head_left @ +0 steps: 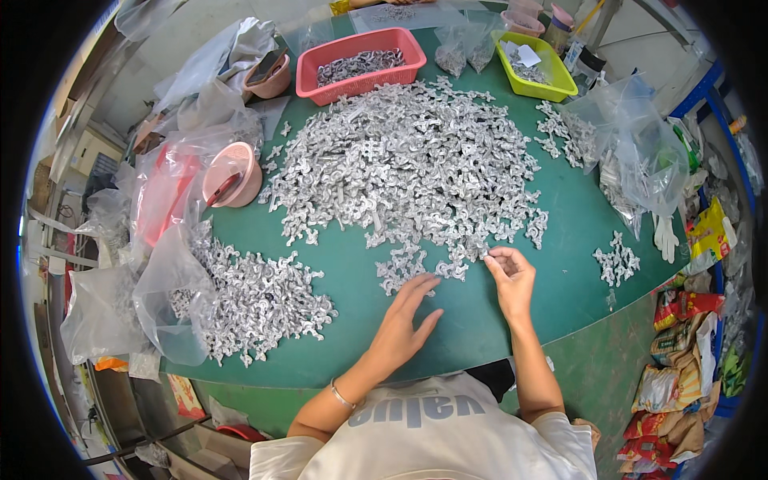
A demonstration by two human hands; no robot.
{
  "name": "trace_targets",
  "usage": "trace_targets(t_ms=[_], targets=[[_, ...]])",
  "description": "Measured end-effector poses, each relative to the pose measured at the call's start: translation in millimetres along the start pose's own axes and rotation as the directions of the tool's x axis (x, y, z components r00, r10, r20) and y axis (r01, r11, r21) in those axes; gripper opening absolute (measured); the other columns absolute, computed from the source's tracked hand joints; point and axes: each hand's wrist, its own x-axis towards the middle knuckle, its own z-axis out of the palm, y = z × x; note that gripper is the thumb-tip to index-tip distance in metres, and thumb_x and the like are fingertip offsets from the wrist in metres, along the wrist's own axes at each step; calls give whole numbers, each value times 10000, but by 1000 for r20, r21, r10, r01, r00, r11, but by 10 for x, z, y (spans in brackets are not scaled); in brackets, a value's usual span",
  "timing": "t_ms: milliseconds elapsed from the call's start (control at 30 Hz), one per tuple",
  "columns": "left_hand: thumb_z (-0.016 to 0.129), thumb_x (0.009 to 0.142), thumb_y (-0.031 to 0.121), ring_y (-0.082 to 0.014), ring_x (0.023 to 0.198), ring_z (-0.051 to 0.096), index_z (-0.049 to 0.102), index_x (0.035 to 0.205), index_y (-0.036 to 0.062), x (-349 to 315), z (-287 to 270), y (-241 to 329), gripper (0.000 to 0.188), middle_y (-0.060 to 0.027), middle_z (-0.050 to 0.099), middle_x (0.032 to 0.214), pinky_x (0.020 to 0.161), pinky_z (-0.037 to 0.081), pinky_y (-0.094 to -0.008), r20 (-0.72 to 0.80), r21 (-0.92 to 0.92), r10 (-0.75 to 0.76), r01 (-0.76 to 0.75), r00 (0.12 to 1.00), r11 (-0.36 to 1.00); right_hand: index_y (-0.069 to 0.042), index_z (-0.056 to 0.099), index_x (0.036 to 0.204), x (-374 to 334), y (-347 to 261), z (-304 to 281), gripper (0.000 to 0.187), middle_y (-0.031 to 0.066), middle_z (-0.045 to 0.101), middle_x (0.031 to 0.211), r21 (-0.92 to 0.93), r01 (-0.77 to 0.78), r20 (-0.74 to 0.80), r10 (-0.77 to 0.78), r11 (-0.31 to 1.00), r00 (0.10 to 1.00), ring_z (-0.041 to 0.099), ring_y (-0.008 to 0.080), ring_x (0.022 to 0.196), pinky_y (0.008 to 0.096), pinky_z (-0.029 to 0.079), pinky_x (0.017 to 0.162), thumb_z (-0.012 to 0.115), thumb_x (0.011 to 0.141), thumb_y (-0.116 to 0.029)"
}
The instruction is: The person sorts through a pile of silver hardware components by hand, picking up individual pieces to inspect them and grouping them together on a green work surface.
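Note:
A large heap of small silver metal parts (400, 160), with curved, branching shapes, covers the middle of the green table. At its near edge lies a small cluster of the same parts (400, 266). My left hand (404, 320) rests beside this cluster, fingers apart, its fingertips touching the nearest pieces. To the right, my right hand (513, 280) pinches a small metal part (483, 253) between thumb and forefinger at the heap's front edge. My fingers partly cover that piece.
A second pile (268, 304) spills from a clear bag (172, 296) at the left. Beyond the heap stand a pink basket (360, 40) and a yellow-green basket (560, 86). A pink bucket (250, 180) sits at the left, a few parts (616, 260) at the right.

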Motion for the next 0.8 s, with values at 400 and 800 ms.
trace_targets(t_ms=[400,800], targets=[[567,748,-112,-189,960,533,550,1010,-68,214,17,174,266,-149,517,1044,766,494,-269,-73,-562,-45,-4,996,827,24,608,904,-404,-663,46,251,93,578,937,55,335,205,-339,940,918,530,150,816,252,434,691,663,662,60],[563,785,-71,-177,805,601,572,921,-84,102,-89,322,136,-126,597,875,725,514,-263,46,-793,-153,129,987,595,48,600,803,-444,-780,-99,94,109,591,799,283,342,252,-414,896,875,530,190,744,278,411,667,623,713,57]])
